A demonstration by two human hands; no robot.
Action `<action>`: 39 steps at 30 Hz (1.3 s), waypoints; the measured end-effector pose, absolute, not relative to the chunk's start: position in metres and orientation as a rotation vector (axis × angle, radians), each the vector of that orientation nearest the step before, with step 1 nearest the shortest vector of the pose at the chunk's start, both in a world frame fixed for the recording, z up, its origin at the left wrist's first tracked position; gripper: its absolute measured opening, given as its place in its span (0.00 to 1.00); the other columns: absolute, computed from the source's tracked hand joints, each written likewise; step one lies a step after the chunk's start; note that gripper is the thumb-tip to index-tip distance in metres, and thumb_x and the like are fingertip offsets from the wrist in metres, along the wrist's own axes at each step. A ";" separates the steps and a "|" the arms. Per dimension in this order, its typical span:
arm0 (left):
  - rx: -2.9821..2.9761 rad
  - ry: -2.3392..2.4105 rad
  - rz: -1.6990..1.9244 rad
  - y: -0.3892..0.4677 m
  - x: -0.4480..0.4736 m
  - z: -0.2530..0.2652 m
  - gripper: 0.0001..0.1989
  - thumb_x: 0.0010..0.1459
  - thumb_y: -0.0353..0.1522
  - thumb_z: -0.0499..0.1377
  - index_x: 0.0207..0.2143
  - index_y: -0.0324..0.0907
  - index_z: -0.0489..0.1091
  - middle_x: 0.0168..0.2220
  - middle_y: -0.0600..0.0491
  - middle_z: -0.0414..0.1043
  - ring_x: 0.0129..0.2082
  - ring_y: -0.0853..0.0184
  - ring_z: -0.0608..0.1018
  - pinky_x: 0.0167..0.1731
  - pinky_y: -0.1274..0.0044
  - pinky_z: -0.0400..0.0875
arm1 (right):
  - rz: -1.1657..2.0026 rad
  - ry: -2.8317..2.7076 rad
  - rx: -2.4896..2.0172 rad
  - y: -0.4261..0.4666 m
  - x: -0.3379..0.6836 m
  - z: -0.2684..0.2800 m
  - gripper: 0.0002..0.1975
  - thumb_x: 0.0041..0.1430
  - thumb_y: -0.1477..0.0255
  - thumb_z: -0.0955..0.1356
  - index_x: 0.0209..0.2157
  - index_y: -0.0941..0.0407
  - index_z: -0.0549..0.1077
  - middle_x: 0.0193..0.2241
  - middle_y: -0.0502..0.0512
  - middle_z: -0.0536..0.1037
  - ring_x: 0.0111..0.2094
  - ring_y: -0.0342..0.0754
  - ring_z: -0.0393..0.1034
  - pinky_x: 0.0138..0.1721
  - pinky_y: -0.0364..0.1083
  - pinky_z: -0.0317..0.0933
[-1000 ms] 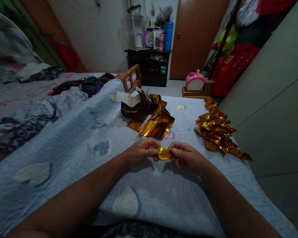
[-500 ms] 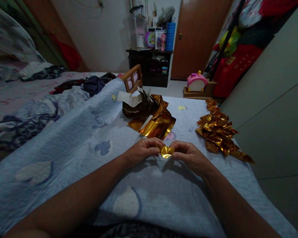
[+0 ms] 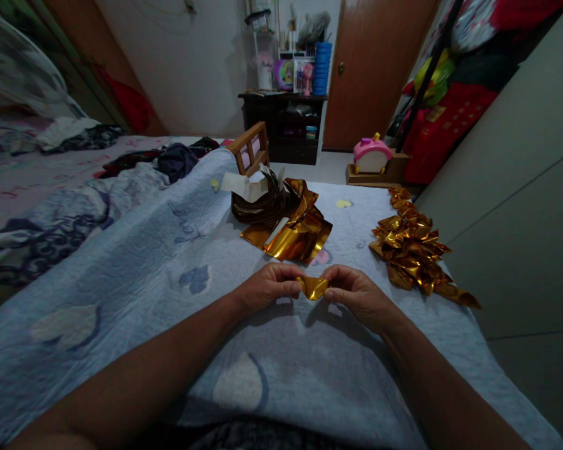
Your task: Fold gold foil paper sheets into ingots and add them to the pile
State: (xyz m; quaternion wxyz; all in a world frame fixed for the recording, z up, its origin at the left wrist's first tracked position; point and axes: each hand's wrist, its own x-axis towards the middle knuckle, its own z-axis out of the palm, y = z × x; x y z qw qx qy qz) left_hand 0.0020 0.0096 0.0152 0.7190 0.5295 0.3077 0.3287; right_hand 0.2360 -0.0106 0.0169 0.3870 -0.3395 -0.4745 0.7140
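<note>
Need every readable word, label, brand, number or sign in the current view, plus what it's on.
No text can be read.
Red item at right: pale marks and a patch, too blurred to read.
Pink bed sheet: red marks, maybe letters, illegible.
Round purple thing: a printed face, too small to make out.
Held gold piece, loose gold sheets and folded gold pile: no lettering visible.

Left grip point(image 3: 278, 281), right grip point(image 3: 349, 289) pinched, close together; forearms point(image 3: 169, 359) angled inward.
</note>
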 end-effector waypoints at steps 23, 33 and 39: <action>1.161 0.768 0.762 0.008 0.004 0.017 0.16 0.44 0.40 0.75 0.30 0.38 0.81 0.25 0.52 0.76 0.24 0.72 0.71 0.27 0.79 0.63 | 1.806 -1.281 -0.899 -0.009 0.236 0.020 0.14 0.48 0.62 0.80 0.30 0.56 0.79 0.24 0.49 0.79 0.25 0.43 0.68 0.29 0.43 0.60; 1.164 0.757 0.762 0.009 0.004 0.014 0.16 0.45 0.39 0.75 0.31 0.37 0.81 0.27 0.51 0.78 0.25 0.71 0.72 0.29 0.78 0.65 | 1.787 -1.290 -0.913 -0.009 0.236 0.019 0.13 0.49 0.63 0.79 0.30 0.56 0.77 0.23 0.48 0.77 0.24 0.41 0.67 0.28 0.42 0.57; 1.152 0.752 0.762 0.009 0.004 0.013 0.16 0.44 0.39 0.76 0.31 0.37 0.80 0.28 0.52 0.78 0.26 0.72 0.73 0.29 0.79 0.64 | 1.771 -1.292 -0.938 -0.010 0.236 0.020 0.14 0.49 0.64 0.79 0.30 0.56 0.75 0.24 0.48 0.76 0.24 0.41 0.66 0.27 0.42 0.56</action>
